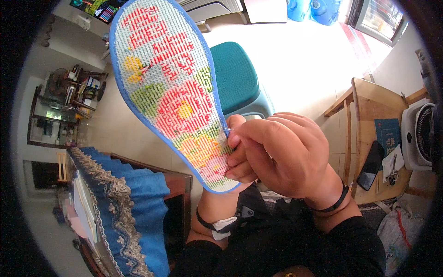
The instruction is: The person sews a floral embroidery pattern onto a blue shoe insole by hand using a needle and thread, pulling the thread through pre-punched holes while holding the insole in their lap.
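Note:
A cross-stitched fabric insole [166,90] with blue edging is held up before me, its heel end towards my body. Red stitched characters, yellow and pink flowers and green leaves cover its face. My left hand [239,168] grips the heel end from behind, fingers curled over the right edge; the insole hides its palm. Close against that same edge, my right hand [289,149] pinches a thin needle [227,129] between thumb and index finger. Only a short length of the needle shows. Any thread on it is too fine to make out.
Beyond the insole stands a teal plastic stool [235,74]. At right, a wooden table [372,104] bears a phone [371,166], scissors [393,176] and a white fan-like appliance [417,138]. A blue lace-trimmed cloth [145,194] drapes a table at left. Blue water jugs [324,12] stand at the back.

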{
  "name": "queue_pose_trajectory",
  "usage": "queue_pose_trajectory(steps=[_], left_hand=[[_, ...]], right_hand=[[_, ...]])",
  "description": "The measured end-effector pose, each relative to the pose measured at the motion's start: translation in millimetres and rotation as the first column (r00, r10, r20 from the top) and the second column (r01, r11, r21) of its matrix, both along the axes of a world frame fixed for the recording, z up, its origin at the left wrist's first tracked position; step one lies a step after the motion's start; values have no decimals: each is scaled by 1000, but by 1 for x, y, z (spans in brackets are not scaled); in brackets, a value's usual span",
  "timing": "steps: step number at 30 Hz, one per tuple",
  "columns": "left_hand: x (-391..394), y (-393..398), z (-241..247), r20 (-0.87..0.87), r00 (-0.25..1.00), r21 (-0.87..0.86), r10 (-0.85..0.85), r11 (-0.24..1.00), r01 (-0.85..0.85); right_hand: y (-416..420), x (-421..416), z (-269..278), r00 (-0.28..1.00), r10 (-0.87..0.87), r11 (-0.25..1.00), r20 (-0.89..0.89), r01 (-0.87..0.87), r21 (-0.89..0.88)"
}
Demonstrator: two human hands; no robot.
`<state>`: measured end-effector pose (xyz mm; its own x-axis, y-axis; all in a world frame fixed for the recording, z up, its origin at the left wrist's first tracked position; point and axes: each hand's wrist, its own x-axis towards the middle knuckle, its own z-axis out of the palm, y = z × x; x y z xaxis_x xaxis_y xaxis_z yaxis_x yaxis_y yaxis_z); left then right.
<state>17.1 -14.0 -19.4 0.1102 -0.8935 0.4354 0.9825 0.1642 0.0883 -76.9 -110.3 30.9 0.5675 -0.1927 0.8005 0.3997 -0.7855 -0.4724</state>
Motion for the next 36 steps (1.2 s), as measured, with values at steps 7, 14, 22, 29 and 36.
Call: queue_pose_trajectory(steps=[7,14,22,29,36], left_hand=[[-5,4,2,-11,998,127,65,990,-63],[-8,-1,-2,-70,997,51,34,998,-31],[-10,3,10,79,982,133,173,974,-183],[-27,14,37,869,306,120,389,433,-893],[-47,14,45,924,63,-41,376,261,-965]], right_hand=[[-1,-2,2,1000,4,1000,-24,-3,3],[-2,-3,2,1000,21,1000,-19,-21,14],[-6,-2,0,1000,23,1000,0,-23,-13],[-21,0,-10,925,379,815,-14,-326,479],[-23,15,-35,623,588,11,515,-643,766]])
